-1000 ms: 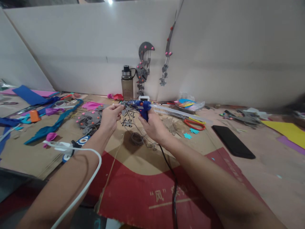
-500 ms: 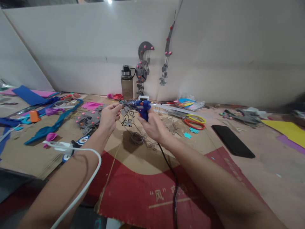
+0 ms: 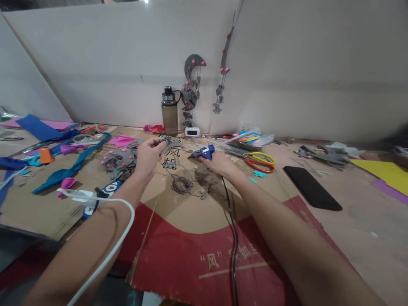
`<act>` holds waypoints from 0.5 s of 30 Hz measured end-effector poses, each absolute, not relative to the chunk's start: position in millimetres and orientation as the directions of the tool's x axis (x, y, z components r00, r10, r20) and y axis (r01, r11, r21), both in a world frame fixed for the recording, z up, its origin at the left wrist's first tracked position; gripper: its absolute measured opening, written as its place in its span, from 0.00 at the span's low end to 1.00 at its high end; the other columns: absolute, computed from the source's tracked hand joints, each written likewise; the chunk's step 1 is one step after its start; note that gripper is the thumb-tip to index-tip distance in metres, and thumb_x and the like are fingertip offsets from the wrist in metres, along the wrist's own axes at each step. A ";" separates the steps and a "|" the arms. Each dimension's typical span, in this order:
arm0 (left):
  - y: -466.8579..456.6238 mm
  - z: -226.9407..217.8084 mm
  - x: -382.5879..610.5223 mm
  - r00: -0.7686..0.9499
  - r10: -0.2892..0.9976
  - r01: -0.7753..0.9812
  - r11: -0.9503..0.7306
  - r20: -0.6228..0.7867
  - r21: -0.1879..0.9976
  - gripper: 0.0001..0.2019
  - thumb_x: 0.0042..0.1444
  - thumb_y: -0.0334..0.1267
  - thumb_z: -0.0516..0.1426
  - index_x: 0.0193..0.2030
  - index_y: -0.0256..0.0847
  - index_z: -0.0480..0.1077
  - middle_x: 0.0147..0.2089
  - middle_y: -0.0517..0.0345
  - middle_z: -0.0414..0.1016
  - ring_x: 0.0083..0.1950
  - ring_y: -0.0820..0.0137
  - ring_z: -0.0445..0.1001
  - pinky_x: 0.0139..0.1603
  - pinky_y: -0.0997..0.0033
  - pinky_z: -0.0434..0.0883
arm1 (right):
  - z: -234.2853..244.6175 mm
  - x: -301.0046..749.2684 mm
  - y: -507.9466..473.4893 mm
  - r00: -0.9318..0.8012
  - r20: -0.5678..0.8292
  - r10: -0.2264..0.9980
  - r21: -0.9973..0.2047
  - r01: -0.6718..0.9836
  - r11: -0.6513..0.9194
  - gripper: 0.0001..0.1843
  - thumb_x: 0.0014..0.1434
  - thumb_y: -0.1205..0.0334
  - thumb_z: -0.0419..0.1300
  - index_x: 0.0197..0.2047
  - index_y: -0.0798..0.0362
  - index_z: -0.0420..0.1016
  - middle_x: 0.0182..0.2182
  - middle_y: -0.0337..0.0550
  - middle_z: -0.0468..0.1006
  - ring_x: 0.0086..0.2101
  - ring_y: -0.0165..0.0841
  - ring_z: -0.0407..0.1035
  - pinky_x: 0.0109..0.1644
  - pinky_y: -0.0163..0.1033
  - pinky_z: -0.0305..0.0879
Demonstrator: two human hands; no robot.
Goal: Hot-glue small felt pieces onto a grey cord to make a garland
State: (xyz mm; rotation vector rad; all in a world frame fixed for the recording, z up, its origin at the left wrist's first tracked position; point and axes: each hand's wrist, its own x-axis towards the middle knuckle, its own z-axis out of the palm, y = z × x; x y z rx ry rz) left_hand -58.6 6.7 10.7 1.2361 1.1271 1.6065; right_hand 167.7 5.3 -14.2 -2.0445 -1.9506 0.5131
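My left hand (image 3: 149,156) is closed, thumb and finger pinching a small grey felt piece (image 3: 168,139) above the cardboard. My right hand (image 3: 218,163) grips a blue hot glue gun (image 3: 204,153), whose nozzle points left, apart from the felt piece. A clear glue stick sticks out behind the gun, and its black cord (image 3: 232,229) runs down towards me. Under and between the hands lie a coil of grey cord (image 3: 182,185) and a tangle of thin string (image 3: 207,189) on the cardboard sheet (image 3: 178,216).
Scissors (image 3: 259,160) with red and yellow handles and a black phone (image 3: 312,188) lie to the right. A bottle (image 3: 170,112) and a small white digital display (image 3: 192,132) stand by the wall. Grey felt pieces with pink dots (image 3: 119,162) sit at left. A white cable (image 3: 119,242) crosses my left forearm.
My right hand has drawn the glue gun to the right and lower, away from the felt piece, uncovering the white display. My left hand has stayed nearly in place, still pinching.
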 end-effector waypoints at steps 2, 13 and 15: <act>3.3 11.1 -54.9 -0.189 0.933 -0.010 -0.314 0.307 0.949 0.08 0.40 0.38 0.62 0.26 0.37 0.69 0.18 0.67 0.59 0.18 0.81 0.53 0.17 0.79 0.48 | -14.4 169.1 1.4 0.049 0.018 0.999 -0.324 0.945 -0.040 0.23 0.58 0.48 0.51 0.40 0.59 0.75 0.43 0.64 0.76 0.45 0.48 0.71 0.46 0.45 0.63; -19.4 19.0 -40.5 -0.125 0.816 0.457 -0.457 0.564 0.763 0.07 0.47 0.38 0.59 0.30 0.37 0.74 0.26 0.61 0.72 0.25 0.76 0.64 0.28 0.76 0.61 | -1.6 95.9 -24.1 -0.049 0.389 0.920 -0.915 0.096 0.392 0.21 0.49 0.58 0.61 0.40 0.48 0.53 0.40 0.42 0.68 0.37 0.30 0.68 0.41 0.40 0.67; -24.1 21.8 -37.9 -0.120 0.791 0.540 -0.455 0.600 0.708 0.06 0.47 0.37 0.59 0.30 0.37 0.74 0.26 0.61 0.72 0.25 0.76 0.64 0.28 0.76 0.61 | -2.7 87.9 -25.7 -0.085 0.305 0.949 -0.952 -0.022 0.304 0.25 0.47 0.58 0.62 0.41 0.47 0.50 0.37 0.38 0.68 0.31 0.28 0.67 0.35 0.37 0.66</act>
